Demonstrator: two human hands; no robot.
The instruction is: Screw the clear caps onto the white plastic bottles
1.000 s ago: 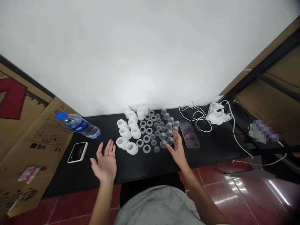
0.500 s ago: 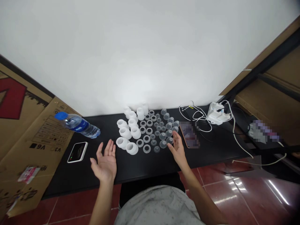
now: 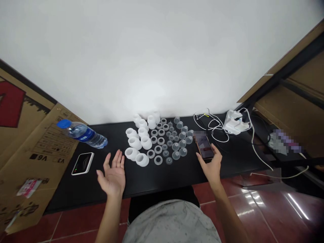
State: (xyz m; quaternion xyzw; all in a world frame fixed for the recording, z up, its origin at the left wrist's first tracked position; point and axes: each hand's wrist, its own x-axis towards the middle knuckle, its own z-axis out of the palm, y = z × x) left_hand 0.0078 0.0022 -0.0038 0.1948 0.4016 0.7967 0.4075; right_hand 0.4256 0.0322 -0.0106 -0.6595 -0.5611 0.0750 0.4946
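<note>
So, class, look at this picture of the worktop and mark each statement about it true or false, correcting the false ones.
1. The water bottle stands upright. False: it lies on its side.
2. The left hand is open, palm up, with nothing in it. True.
3. The right hand grips the near end of the phone. True.
4. The white cups sit to the right of the clear cups. False: they sit to the left, with the rings between the two groups.
5. The table is black. True.
</note>
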